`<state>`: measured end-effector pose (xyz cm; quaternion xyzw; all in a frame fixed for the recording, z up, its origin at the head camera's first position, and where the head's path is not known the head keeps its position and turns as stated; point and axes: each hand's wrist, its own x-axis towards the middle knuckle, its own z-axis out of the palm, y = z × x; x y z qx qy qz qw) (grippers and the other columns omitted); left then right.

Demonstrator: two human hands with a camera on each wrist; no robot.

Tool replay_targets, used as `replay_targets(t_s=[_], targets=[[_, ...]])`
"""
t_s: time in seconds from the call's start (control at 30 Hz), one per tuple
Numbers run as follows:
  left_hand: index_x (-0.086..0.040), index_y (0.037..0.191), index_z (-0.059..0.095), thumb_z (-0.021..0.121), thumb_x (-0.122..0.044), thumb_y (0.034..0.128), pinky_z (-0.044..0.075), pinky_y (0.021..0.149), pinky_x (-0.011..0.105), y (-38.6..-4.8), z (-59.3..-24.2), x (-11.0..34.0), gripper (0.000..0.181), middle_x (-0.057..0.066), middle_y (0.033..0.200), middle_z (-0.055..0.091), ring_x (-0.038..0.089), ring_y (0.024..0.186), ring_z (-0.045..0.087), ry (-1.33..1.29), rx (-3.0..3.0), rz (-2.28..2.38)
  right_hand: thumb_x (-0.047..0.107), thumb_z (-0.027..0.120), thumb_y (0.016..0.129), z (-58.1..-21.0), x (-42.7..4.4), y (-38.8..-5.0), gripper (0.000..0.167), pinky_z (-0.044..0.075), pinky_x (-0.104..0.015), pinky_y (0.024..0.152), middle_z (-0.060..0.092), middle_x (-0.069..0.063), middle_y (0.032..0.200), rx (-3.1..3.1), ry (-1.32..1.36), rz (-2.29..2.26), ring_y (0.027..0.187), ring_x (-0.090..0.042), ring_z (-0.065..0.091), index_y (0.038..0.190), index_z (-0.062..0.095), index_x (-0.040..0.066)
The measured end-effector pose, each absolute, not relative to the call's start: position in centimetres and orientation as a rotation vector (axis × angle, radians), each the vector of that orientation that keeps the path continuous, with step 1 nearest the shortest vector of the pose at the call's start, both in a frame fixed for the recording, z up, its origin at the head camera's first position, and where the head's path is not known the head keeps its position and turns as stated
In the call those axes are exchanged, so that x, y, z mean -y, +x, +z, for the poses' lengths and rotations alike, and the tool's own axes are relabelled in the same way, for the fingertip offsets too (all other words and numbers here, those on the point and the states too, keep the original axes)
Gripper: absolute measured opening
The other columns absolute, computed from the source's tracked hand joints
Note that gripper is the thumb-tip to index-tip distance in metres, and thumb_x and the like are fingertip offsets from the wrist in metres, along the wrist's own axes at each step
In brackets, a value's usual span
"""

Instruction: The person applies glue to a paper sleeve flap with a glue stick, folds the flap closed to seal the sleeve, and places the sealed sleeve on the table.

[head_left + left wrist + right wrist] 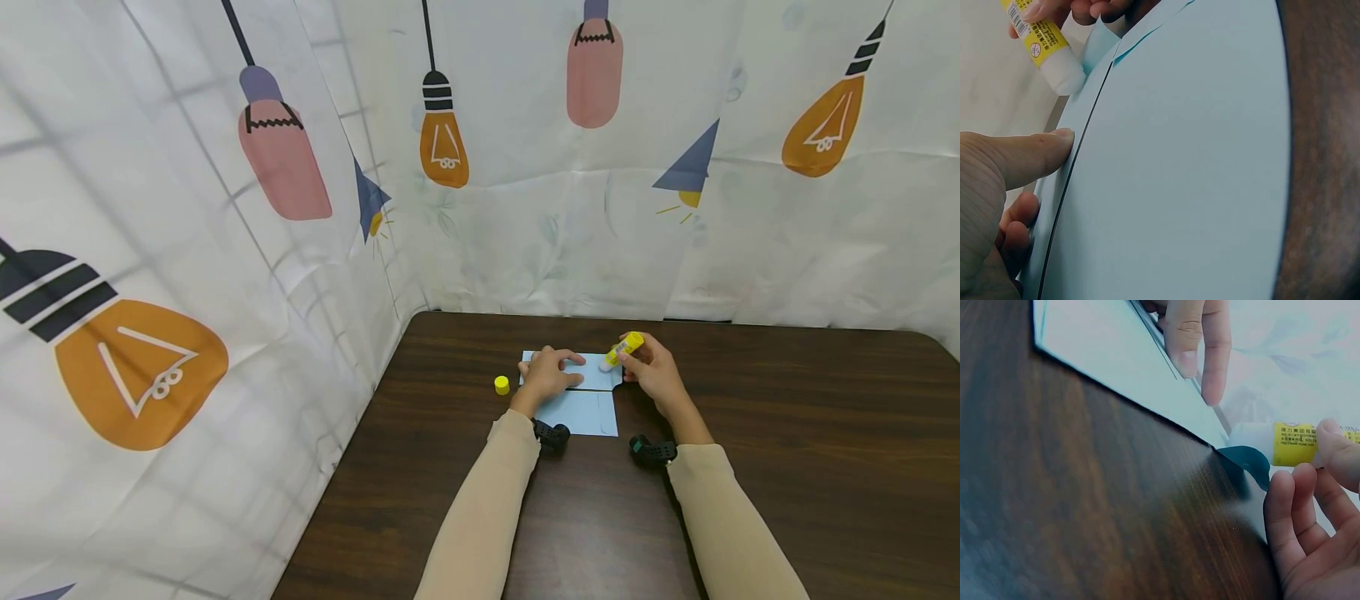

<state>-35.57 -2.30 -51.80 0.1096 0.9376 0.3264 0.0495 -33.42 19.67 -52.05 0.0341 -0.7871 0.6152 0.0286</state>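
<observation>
Light blue paper (577, 412) lies on the dark table, with a dark line across it between an upper and a lower part. The left hand (547, 375) presses on the upper part, thumb and fingers spread. In the right hand (656, 372) a yellow glue stick (625, 348) is pinched, tilted, its white end down at the paper's upper right. The right wrist view shows the glue stick (1297, 444) beside a curled blue flap (1249, 461), close to the right fingertips.
A yellow cap (502, 385) stands on the table just left of the paper. Behind the brown table (825, 417) hangs a white curtain (525, 233) printed with lamps, which also runs along the left side. Dark wrist cameras sit at both wrists.
</observation>
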Motion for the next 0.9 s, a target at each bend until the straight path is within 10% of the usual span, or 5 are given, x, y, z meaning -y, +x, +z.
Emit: replay_targets(t_s=[0.9], targets=[[-0.036,0.122,0.074,0.074,-0.037,0.0941,0.018,0.083,0.043,-34.9,-50.9,2.5,0.028,-0.003,0.095,0.050,0.016,0.090,0.042,0.355,-2.851,0.978,0.017,0.065,0.102,-51.9,-19.6,-33.3,0.041,0.054,-0.024,0.067,0.066,-0.007,0.138,2.412,0.076,1.925,0.080,-0.012,0.060,0.141,0.054,0.007]])
